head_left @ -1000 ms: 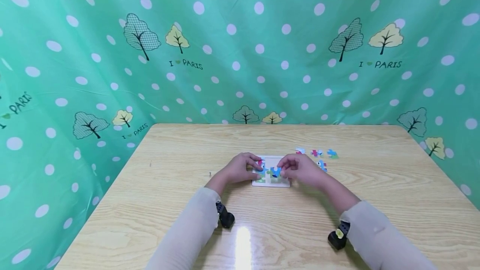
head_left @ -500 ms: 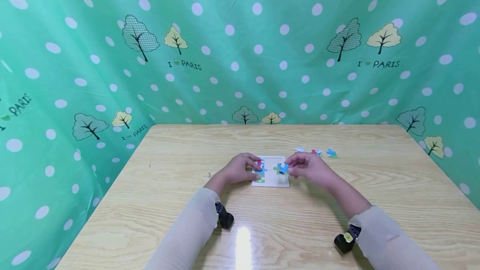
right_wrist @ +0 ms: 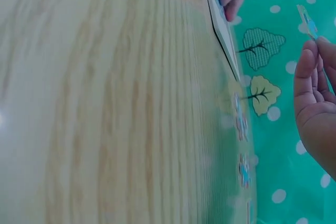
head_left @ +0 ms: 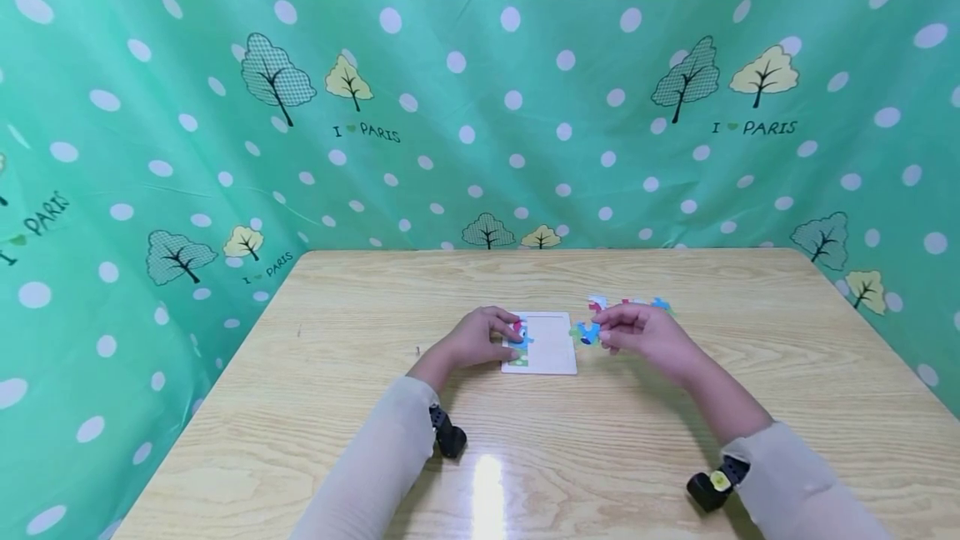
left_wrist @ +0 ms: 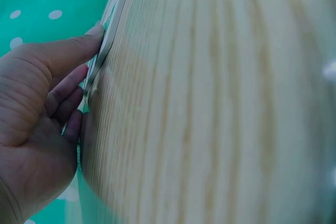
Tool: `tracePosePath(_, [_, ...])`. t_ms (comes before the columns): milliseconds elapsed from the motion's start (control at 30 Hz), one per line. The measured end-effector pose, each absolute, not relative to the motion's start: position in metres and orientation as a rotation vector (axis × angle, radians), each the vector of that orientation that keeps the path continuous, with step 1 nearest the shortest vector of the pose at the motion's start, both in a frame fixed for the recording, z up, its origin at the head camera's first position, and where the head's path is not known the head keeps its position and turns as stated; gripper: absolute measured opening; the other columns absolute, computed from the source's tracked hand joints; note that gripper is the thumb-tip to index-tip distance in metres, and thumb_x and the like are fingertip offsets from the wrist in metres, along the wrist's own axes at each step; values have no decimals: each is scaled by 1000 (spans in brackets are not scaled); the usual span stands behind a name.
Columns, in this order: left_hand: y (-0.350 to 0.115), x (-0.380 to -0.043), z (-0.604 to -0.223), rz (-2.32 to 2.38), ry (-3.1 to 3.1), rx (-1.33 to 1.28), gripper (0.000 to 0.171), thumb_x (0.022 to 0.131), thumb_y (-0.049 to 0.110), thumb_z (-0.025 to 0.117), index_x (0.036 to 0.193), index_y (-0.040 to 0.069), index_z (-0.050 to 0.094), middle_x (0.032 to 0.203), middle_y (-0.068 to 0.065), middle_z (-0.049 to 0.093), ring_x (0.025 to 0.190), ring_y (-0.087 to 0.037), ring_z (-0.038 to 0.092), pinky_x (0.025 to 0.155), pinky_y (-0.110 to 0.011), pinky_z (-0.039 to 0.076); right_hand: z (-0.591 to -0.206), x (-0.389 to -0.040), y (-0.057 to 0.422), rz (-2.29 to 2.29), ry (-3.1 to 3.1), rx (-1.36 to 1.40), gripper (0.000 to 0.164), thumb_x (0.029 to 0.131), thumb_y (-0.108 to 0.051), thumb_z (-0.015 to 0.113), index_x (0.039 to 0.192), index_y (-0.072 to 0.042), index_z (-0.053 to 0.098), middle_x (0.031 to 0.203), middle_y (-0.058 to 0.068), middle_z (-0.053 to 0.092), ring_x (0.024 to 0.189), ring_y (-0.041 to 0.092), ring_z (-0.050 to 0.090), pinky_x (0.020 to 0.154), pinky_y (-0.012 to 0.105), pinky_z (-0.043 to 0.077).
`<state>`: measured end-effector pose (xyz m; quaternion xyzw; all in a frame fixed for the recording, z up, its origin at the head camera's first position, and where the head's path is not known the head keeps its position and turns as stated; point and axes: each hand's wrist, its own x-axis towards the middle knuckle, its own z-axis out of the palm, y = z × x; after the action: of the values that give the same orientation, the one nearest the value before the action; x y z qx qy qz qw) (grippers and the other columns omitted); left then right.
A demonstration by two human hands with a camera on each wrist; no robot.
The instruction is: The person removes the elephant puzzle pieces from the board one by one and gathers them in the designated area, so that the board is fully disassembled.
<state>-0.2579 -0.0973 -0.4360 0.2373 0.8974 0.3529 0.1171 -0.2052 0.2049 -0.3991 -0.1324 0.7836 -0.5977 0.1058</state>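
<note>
A small white puzzle board (head_left: 551,348) lies on the wooden table, with joined puzzle pieces (head_left: 521,359) along its left side. My left hand (head_left: 476,337) holds the board at that side, thumb toward the near part and fingertips over the pieces; its thumb (left_wrist: 79,51) lies at the board's edge in the left wrist view. Just right of the board, my right hand (head_left: 651,336) pinches blue-and-green puzzle pieces (head_left: 588,332) between thumb and fingertips. They appear nearly edge-on, raised above the table, in the right wrist view (right_wrist: 308,23).
Several loose puzzle pieces lie behind the right hand, including a white-and-red piece (head_left: 597,303) and a blue piece (head_left: 661,304). A green dotted cloth (head_left: 420,132) hangs behind the table (head_left: 360,298).
My right hand has moved right, carrying the blue-and-green pieces from over the board to beyond its right edge. More of the board's white surface shows. The left hand stays in place.
</note>
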Motion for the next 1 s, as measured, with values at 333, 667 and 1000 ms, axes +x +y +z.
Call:
tracePosePath(333, [-97, -257, -436, 1035, 2623, 699, 16, 81, 20, 81, 97, 18, 78, 133, 1, 57, 130, -25, 45, 112, -43, 30, -398, -201, 226, -1750, 2405, -337, 34, 93, -13, 68, 120, 6, 62, 98, 15, 65, 88, 32, 64, 78, 33, 56])
tracePosePath(667, [-96, -255, -434, 984, 2685, 753, 14, 81, 20, 82, 94, 16, 78, 128, 0, 60, 128, -24, 47, 111, -42, 31, -397, -197, 255, -1697, 2547, -241, 37, 95, -23, 65, 123, 3, 63, 108, 7, 65, 91, 29, 64, 81, 30, 55])
tracePosePath(1000, [-94, -254, -431, 905, 2750, 825, 15, 80, 22, 82, 92, 14, 78, 120, 0, 65, 119, -21, 54, 107, -37, 37, -409, -201, 287, -1768, 2559, -173, 45, 97, -20, 63, 129, 10, 55, 103, -9, 65, 90, 7, 64, 81, 27, 55])
